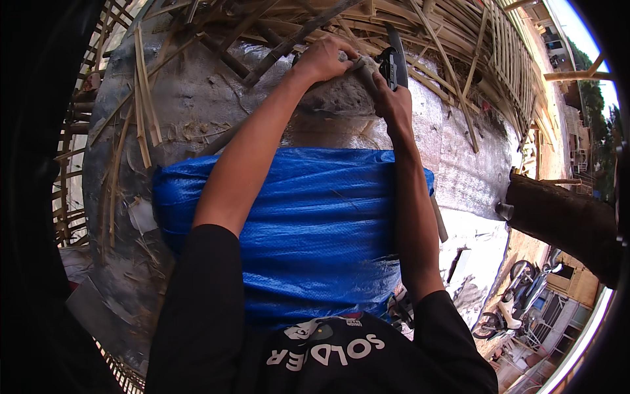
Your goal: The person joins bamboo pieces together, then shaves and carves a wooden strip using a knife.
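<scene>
My left hand (325,60) reaches to the far middle with its fingers bent down over a grey stone block (338,95). Whatever lies beneath those fingertips is hidden. Just right of it, my right hand (395,102) is closed at the dark handle of a knife (398,49), whose broad blade points away from me. A short greyish bar (363,75) slants between the two hands, over the stone; its kind is not plain. A blue woven plastic sheet (315,210) covers my lap below the forearms.
Split bamboo strips (387,20) are heaped beyond my hands, and several more (141,98) lie at the left. Silvery sheeting (453,151) spreads over the ground. A thick dark log (558,217) juts in from the right; a motorcycle (515,299) stands behind it.
</scene>
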`<action>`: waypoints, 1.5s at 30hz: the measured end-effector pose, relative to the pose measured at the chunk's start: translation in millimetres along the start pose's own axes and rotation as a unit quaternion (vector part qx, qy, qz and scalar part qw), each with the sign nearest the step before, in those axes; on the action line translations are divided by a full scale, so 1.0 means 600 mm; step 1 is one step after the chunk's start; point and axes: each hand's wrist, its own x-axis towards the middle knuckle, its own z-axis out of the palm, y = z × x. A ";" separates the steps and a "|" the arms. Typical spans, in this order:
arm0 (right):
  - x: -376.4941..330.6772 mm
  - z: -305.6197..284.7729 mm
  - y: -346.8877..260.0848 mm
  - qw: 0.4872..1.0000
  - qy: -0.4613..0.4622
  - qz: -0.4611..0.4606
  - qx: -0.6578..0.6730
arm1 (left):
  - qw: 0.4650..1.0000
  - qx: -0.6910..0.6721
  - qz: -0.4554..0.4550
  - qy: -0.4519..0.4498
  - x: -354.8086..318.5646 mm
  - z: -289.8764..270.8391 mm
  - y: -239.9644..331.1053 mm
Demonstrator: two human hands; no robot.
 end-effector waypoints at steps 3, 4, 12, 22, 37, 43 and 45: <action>0.036 -0.007 0.044 0.998 0.005 -0.027 -0.060 | 0.998 0.001 -0.045 0.036 -0.007 0.007 0.030; 0.030 -0.009 0.035 0.996 0.006 -0.022 -0.081 | 0.990 0.083 -0.065 0.090 -0.015 0.008 0.041; -0.019 -0.039 -0.015 0.998 0.000 -0.041 -0.055 | 0.957 0.183 -0.207 0.092 -0.044 0.009 0.122; -0.032 -0.069 -0.025 0.991 0.058 -0.072 -0.100 | 0.952 0.124 -0.271 0.065 -0.066 -0.003 0.156; 0.010 -0.065 -0.034 0.991 0.031 -0.082 -0.097 | 0.974 0.115 -0.185 0.056 -0.086 -0.090 0.155; -0.004 -0.089 -0.045 0.993 0.007 -0.065 -0.100 | 0.903 0.148 -0.377 -0.143 -0.145 -0.167 0.145; -0.008 -0.089 -0.042 0.993 0.006 -0.062 -0.102 | 0.885 0.137 -0.401 -0.193 -0.188 -0.146 0.125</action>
